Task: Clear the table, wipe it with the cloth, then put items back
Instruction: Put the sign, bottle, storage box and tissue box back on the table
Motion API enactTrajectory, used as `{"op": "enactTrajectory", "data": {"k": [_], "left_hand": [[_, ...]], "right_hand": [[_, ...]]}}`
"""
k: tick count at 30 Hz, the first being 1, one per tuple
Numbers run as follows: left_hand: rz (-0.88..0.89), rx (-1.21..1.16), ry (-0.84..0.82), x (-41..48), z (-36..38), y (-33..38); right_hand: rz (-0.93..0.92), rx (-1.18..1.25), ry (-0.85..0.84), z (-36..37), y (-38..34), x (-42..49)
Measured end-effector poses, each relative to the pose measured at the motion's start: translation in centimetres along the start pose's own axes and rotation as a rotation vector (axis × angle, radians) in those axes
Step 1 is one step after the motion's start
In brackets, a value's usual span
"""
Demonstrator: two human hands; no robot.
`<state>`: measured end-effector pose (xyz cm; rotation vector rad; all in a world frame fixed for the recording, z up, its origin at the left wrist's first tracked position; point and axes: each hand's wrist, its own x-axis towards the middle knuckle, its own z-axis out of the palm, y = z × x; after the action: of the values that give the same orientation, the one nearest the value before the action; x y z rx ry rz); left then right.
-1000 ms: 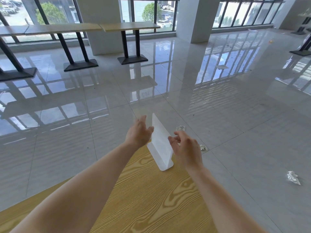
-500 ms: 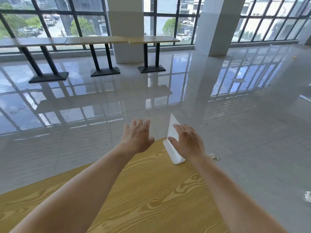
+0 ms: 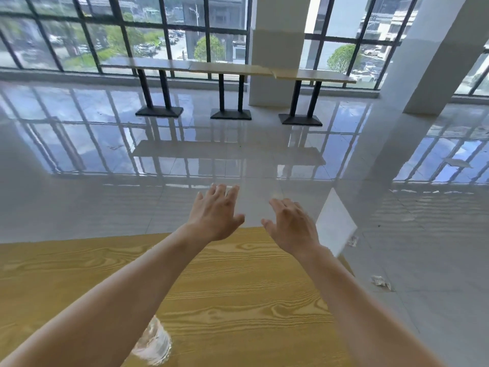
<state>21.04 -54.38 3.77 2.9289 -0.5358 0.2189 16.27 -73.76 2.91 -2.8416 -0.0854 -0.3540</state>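
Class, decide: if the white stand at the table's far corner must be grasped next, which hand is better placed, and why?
Right, probably. The right hand is open just beside the white stand, while the left hand, also open, is farther off, with the right hand between it and the stand.

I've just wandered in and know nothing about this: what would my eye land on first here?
Two bare forearms reach out over a yellow wood-grain table, the left hand and right hand open with fingers spread near its far edge. Just right of the right hand, a white sign holder sits at the table's far right corner. Behind, a glossy tiled floor mirrors the big windows.
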Motion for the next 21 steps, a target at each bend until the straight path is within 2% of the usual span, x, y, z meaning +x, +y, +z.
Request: {"op": "enactTrajectory", "data": {"k": [10, 16, 21], "left_hand": [[-0.253, -0.045, 0.09, -9.7, -3.9, -11.4], [-0.402, -0.06, 0.11, -17.7, -6.3, -19.7], [-0.461, -0.039, 0.095, -24.7, -8.1, -26.3]], "right_hand": [[-0.228, 0.062, -0.07, 2.3, -12.4, 0.7], [-0.347, 0.067, -0.096, 3.3, -22.7, -0.7], [-0.393, 0.077, -0.121, 5.1, -32.0, -2.7]]}}
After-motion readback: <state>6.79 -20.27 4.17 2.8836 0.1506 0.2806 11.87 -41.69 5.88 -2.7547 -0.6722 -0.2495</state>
